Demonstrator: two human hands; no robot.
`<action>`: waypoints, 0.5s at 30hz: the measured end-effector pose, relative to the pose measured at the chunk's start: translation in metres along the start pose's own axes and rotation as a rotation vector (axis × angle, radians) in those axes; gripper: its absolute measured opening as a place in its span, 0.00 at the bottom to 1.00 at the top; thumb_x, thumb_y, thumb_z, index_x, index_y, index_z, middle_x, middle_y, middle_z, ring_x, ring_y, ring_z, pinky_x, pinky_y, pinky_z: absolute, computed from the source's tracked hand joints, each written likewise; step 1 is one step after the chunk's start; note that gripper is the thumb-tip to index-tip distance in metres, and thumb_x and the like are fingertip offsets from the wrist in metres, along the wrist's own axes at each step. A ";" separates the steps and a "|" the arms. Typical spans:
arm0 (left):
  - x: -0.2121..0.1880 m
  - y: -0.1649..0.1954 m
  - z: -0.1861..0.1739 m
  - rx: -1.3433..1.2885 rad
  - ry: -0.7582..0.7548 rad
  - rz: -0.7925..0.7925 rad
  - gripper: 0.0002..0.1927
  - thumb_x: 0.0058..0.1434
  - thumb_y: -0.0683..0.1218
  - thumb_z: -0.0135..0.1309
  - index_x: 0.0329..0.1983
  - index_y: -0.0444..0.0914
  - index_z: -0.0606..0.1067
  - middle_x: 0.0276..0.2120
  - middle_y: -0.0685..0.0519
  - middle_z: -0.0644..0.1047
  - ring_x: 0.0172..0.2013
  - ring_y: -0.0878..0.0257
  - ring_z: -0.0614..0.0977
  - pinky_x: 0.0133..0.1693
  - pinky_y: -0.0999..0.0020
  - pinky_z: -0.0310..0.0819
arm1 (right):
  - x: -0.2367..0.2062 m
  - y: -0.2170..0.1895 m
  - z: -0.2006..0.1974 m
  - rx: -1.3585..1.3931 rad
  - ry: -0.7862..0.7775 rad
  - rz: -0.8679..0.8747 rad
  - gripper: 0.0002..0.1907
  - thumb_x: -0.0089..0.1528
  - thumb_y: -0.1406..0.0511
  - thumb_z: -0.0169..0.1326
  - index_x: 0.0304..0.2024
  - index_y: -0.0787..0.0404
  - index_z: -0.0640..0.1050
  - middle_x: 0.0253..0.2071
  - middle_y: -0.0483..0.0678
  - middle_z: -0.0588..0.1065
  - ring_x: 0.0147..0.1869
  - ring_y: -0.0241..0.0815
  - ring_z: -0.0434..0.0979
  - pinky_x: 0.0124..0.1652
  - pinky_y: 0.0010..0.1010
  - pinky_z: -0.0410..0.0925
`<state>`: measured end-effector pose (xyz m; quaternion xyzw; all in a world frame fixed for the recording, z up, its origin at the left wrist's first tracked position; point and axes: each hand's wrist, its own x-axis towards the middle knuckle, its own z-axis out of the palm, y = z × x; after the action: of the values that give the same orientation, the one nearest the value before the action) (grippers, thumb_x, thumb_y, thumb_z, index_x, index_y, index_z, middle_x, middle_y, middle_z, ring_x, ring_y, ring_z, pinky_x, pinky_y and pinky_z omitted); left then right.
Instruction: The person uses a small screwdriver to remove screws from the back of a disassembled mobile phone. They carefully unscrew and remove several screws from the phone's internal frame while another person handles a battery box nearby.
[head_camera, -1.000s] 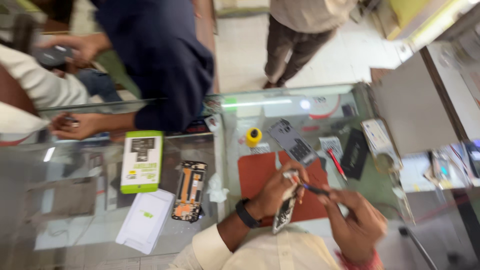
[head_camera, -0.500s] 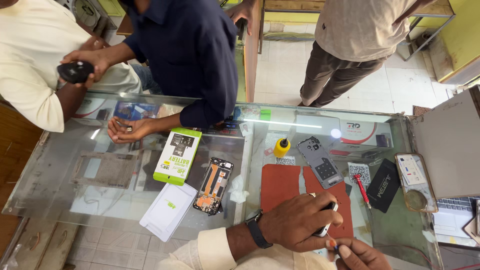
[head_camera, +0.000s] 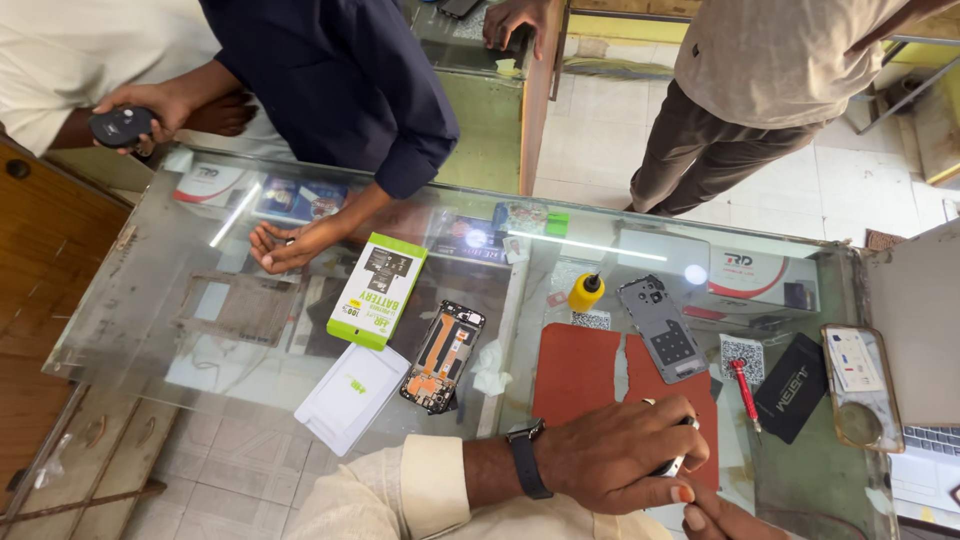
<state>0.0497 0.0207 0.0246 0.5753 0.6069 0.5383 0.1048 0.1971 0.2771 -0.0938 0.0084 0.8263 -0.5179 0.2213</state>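
Glass shop counter (head_camera: 300, 250) holds an opened phone frame (head_camera: 443, 356) and detached back cover (head_camera: 661, 327). Left hand (head_camera: 622, 455) grips a small, partly hidden device over red mat (head_camera: 580, 370); right hand (head_camera: 725, 520), mostly cropped, grip unclear. Reassembly looks unfinished.

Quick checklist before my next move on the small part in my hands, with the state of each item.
1. Left hand closed over the small dark part: ok.
2. Right hand in view: not ok, only the fingertips show at the frame edge.
3. Red screwdriver lying free on the glass counter: ok.
4. Opened phone body with orange inside apart from both hands: ok.
5. Part's condition: cannot tell, it is hidden by the grip.
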 end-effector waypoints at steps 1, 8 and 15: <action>0.001 0.001 0.000 -0.017 0.000 -0.013 0.20 0.79 0.60 0.39 0.47 0.39 0.66 0.40 0.50 0.65 0.35 0.56 0.70 0.39 0.63 0.66 | 0.006 0.001 -0.008 -0.138 -0.223 0.010 0.29 0.69 0.61 0.44 0.74 0.51 0.61 0.38 0.44 0.83 0.40 0.30 0.85 0.44 0.24 0.72; 0.007 0.007 -0.006 -0.056 0.019 -0.041 0.20 0.79 0.60 0.38 0.46 0.38 0.66 0.40 0.50 0.65 0.34 0.56 0.70 0.40 0.62 0.67 | -0.003 -0.015 0.017 -0.585 0.576 -0.278 0.23 0.63 0.63 0.55 0.61 0.53 0.72 0.30 0.46 0.77 0.29 0.39 0.78 0.31 0.31 0.70; 0.010 0.008 -0.009 -0.037 0.033 -0.132 0.19 0.79 0.58 0.39 0.49 0.37 0.67 0.41 0.49 0.67 0.38 0.55 0.73 0.41 0.60 0.68 | -0.013 -0.101 0.007 -0.946 0.801 -0.413 0.19 0.49 0.69 0.64 0.45 0.56 0.85 0.19 0.41 0.72 0.18 0.34 0.74 0.20 0.30 0.66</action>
<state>0.0442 0.0219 0.0390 0.5229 0.6351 0.5508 0.1407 0.1868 0.2271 -0.0058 -0.0566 0.9682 -0.0870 -0.2278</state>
